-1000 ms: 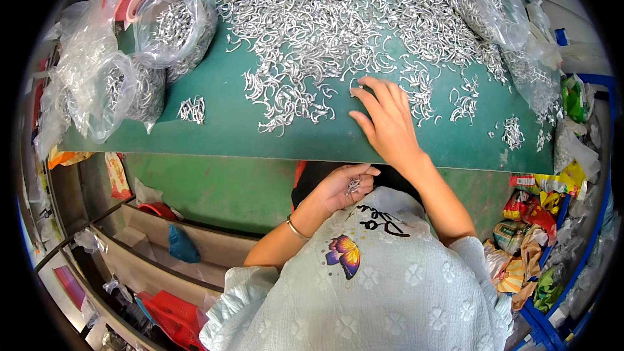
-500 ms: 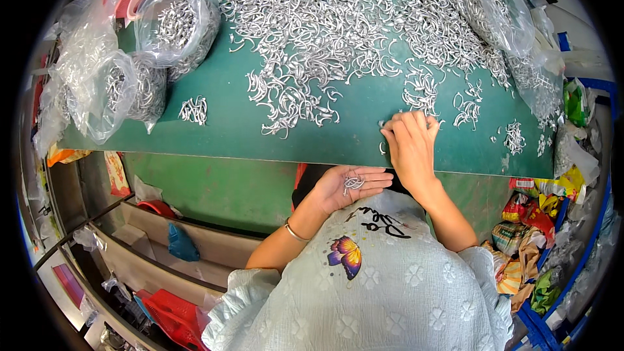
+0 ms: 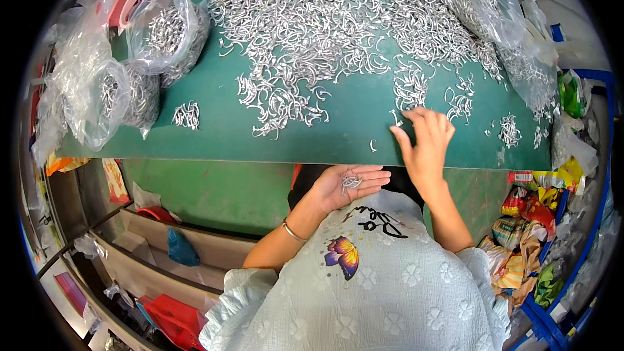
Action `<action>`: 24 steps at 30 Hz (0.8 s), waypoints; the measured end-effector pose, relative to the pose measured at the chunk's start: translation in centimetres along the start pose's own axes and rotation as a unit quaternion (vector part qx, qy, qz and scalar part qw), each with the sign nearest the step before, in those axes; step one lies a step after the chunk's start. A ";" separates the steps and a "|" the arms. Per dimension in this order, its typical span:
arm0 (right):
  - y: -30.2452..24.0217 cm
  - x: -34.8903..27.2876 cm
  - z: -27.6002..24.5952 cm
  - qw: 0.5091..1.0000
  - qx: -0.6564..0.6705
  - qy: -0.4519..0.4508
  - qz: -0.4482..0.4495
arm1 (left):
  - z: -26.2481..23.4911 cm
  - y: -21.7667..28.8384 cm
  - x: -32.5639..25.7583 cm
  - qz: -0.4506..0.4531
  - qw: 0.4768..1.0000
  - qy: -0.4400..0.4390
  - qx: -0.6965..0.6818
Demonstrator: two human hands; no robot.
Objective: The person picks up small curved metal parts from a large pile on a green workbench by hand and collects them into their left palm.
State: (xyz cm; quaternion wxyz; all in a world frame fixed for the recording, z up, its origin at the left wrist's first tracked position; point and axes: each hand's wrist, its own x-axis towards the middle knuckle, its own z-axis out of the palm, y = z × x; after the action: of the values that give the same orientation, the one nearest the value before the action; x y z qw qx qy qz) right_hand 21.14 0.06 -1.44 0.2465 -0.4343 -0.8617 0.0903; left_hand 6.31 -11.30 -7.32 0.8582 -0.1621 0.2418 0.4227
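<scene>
My left hand (image 3: 335,187) lies palm up just below the table's front edge, fingers stretched out, with several small curved silver metal pieces (image 3: 351,182) resting in it. Over the table my right hand (image 3: 426,140) is open, thumb and forefinger apart and nothing visibly gripped. Close to those two fingertips lies a single metal piece (image 3: 396,117). Just beyond is a small cluster of the same pieces (image 3: 411,88), partly behind the fingers. Another lone piece (image 3: 373,145) sits near the table edge, left of my right hand.
A large heap of these pieces (image 3: 312,32) covers the far part of the green table (image 3: 221,136). Filled clear plastic bags (image 3: 195,49) stand at left, another bag (image 3: 494,6) at right. Small piles (image 3: 186,116) lie toward both sides. Below left is a red basket (image 3: 172,322).
My right hand has shifted slightly right, and its thumb and forefinger have spread apart. My left hand keeps its pose with the pieces. The whole view has shifted slightly.
</scene>
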 end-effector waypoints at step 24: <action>-1.7 4.3 3.0 0.978 0.045 -0.131 -0.154 | -1.7 -0.1 -0.1 0.037 0.998 0.033 0.038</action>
State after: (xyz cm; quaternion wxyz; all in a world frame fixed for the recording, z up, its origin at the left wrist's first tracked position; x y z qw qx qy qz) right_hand 16.27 2.58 -1.85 0.1617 -0.2696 -0.9380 0.1458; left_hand 5.86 -12.25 -8.67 0.8390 -0.1347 0.2919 0.4391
